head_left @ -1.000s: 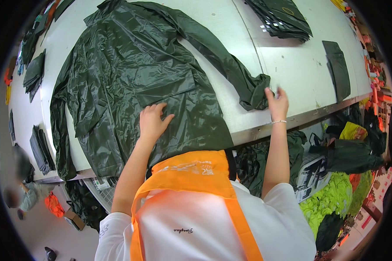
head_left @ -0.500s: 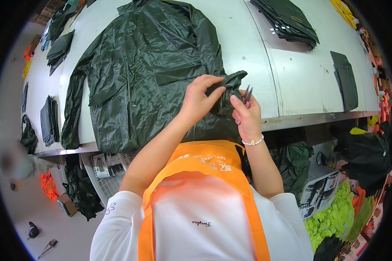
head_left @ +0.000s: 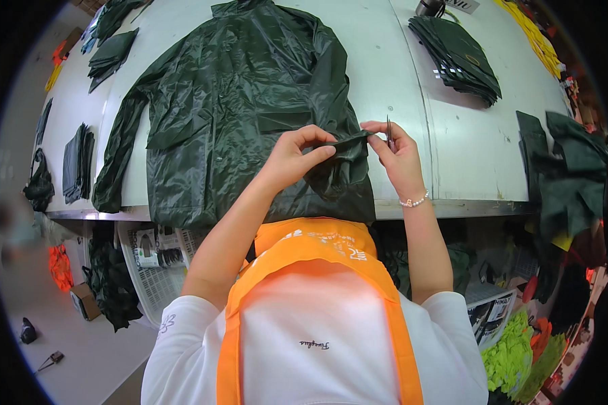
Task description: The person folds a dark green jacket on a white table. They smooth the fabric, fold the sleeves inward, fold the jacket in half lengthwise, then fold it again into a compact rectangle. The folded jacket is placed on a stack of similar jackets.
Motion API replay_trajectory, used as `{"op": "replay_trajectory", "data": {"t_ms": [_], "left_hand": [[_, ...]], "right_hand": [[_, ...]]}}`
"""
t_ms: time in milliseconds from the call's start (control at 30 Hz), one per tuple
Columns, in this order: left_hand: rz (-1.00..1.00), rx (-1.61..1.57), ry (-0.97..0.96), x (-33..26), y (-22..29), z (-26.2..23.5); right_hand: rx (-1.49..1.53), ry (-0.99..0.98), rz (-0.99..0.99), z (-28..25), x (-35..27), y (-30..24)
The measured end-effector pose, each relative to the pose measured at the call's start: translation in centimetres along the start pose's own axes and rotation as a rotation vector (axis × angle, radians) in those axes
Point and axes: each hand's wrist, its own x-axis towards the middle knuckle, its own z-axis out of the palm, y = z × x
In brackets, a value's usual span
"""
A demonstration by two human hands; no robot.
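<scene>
A dark green raincoat (head_left: 243, 121) lies spread on the white table in front of me, its collar at the far end. My left hand (head_left: 300, 154) pinches the cuff end of the sleeve on the right side. The other end of that edge is between the thumb and fingertips of my right hand (head_left: 393, 150), so the fabric stretches between both hands. Small metal thread snips (head_left: 389, 129) stick up from my right hand, tucked in the fingers with the tips pointing away from me.
Folded dark green garments (head_left: 456, 57) are stacked at the far right, and another pile (head_left: 79, 162) sits at the left. A white plastic basket (head_left: 148, 270) stands under the table edge (head_left: 452, 209). Bright yellow-green cloth (head_left: 517, 351) is heaped at the lower right. Dark garments (head_left: 574, 169) hang at the right edge.
My hands have drawn apart, pulling the sleeve edge straight between them; my right hand moved right. The snips now point more upright. Dark cloth has appeared at the right edge.
</scene>
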Motion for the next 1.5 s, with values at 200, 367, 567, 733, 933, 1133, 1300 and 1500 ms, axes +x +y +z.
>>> {"op": "replay_trajectory", "data": {"t_ms": [200, 367, 567, 733, 933, 1133, 1300, 1500], "left_hand": [[-0.044, -0.423, 0.086, 0.1, -0.7, -0.4], [-0.122, -0.407, 0.105, 0.0, 0.4, 0.2], [0.099, 0.090, 0.142, -0.8, 2.6, 0.7], [0.596, 0.569, 0.270, -1.3, 3.7, 1.0], [0.867, 0.835, 0.266, -1.1, 4.0, 1.0], [0.947, 0.917, 0.273, -1.3, 4.1, 1.3], [1.026, 0.947, 0.283, -1.6, 4.5, 1.2], [1.053, 0.954, 0.293, -1.8, 4.6, 1.1]], "right_hand": [[0.057, -0.064, 0.197, 0.1, -0.2, -0.2], [-0.001, -0.067, 0.095, -0.4, -0.1, 0.5], [-0.323, -0.085, -0.260, -0.2, -1.5, -2.2], [-0.485, -0.150, -0.461, -0.2, -2.6, -2.7], [-0.268, -0.181, -0.090, -0.2, -2.9, -4.8], [-0.438, -0.363, -0.138, -0.8, -1.5, -5.2], [-0.397, -0.410, -0.074, -0.7, -1.4, -5.6], [-0.411, -0.437, -0.121, -0.5, -1.0, -5.8]]}}
